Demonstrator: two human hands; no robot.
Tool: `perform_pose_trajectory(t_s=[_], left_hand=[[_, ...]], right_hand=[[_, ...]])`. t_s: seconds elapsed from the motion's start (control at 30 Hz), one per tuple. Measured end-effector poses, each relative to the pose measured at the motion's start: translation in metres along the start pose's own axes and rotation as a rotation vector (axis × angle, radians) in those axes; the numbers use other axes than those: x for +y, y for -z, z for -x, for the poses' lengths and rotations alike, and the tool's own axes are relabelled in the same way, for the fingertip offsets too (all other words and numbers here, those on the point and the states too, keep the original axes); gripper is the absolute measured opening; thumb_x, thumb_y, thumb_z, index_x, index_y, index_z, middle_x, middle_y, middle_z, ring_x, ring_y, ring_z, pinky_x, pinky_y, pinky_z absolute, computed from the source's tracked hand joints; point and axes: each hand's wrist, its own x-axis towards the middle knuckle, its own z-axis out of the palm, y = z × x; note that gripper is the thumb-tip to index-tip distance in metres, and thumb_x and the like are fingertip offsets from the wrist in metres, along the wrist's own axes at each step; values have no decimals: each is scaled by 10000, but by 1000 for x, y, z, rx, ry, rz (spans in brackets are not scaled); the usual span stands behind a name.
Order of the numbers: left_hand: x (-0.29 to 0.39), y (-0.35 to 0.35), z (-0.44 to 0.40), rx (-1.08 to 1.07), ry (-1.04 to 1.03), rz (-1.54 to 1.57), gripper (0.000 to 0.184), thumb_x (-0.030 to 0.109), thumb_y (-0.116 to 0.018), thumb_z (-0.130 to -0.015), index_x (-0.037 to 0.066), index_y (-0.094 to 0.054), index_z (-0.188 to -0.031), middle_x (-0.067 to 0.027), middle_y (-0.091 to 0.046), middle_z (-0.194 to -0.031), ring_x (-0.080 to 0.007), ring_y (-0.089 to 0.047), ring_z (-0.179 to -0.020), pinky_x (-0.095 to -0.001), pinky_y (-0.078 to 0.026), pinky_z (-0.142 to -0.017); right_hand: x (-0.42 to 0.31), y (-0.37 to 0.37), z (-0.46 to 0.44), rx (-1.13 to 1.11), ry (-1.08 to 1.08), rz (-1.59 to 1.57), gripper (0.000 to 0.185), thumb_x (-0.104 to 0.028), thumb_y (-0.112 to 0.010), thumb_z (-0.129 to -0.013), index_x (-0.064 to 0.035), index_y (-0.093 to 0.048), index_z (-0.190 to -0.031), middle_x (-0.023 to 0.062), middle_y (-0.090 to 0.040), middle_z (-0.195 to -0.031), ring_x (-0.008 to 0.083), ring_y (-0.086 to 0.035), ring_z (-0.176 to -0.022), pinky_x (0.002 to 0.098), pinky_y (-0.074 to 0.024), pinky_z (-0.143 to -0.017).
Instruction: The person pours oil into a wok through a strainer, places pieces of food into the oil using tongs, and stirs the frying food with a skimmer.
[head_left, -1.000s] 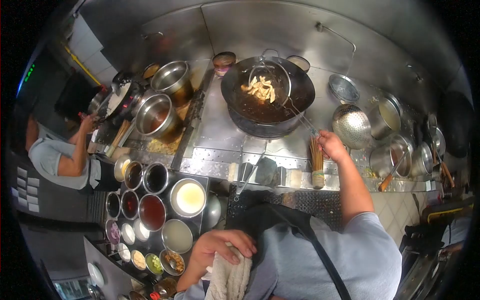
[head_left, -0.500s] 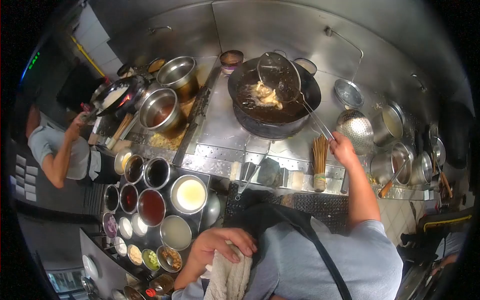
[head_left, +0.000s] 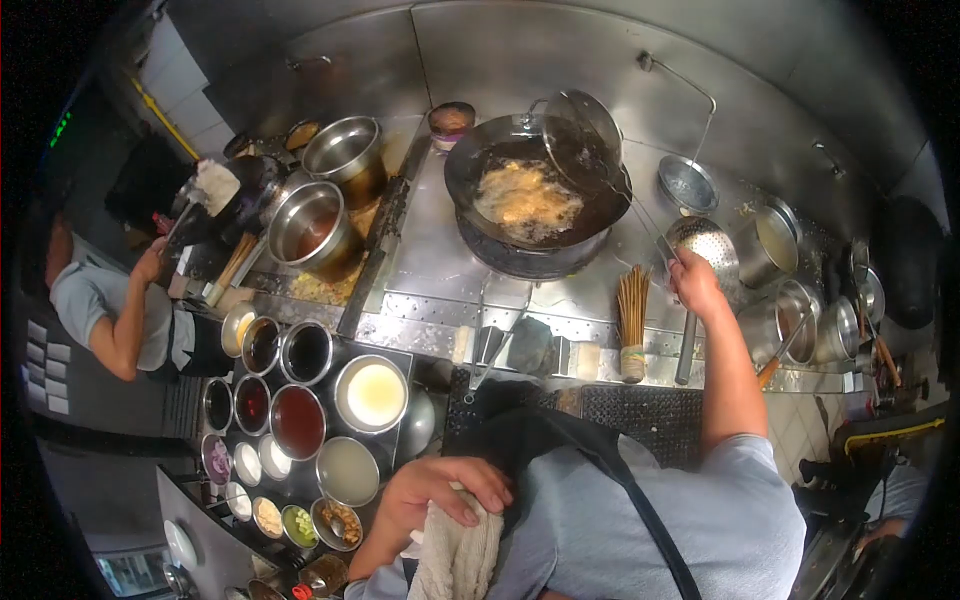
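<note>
My right hand (head_left: pixel 697 285) is closed around the long handle of a wire-mesh strainer (head_left: pixel 583 140). The strainer's basket is tilted up over the back right part of a black wok (head_left: pixel 462 160). Pale golden pieces of food (head_left: pixel 528 200) lie in bubbling oil in the wok, left of the strainer. Close to my body, my left hand (head_left: pixel 447 488) has its fingers curled over a folded beige towel (head_left: pixel 457 550).
A bamboo brush (head_left: pixel 632 320) and a perforated ladle (head_left: pixel 705 247) are near my right hand. Steel pots (head_left: pixel 322 228) and bowls of sauces (head_left: pixel 300 420) stand to the left. A co-worker (head_left: pixel 120 300) lifts a pan at the far left.
The strainer has moved up and right, away from the food. The food has spread out in the oil, which bubbles more. The co-worker's pan has tilted up. My left hand stays put.
</note>
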Motion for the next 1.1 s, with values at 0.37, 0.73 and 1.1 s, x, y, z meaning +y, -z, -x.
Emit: perform_pose_trajectory(t_s=[0.37, 0.73, 1.1], left_hand=[[0, -2, -2, 20, -22, -42, 99, 128, -713, -850, 33, -715, -881, -239, -676, -1024, -409, -651, -965, -536, -487, -873], [-1, 2, -5, -16, -1, 15, 128, 111, -730, -839, 17, -726, -926, -247, -667, -1064, -428, -645, -1002, -557, -475, -911], [-2, 5, -5, -24, 0, -6, 123, 116, -715, -849, 18, -722, -921, -241, -670, -1061, -426, -650, -993, -552, -479, -896]], right_hand=[[-4, -27, -8, -413, -244, -600, 95, -153, -523, -975, -62, -538, -952, 1, -504, -600, 92, -351, -357, 268, -262, -334], [9, -23, 6, -129, 220, 20, 157, -189, -508, -993, -57, -565, -931, -4, -499, -613, 98, -434, -466, 263, -362, -438], [-19, 15, 4, -10, -127, -237, 160, -164, -501, -981, -28, -581, -958, 22, -528, -626, 112, -481, -494, 287, -395, -461]])
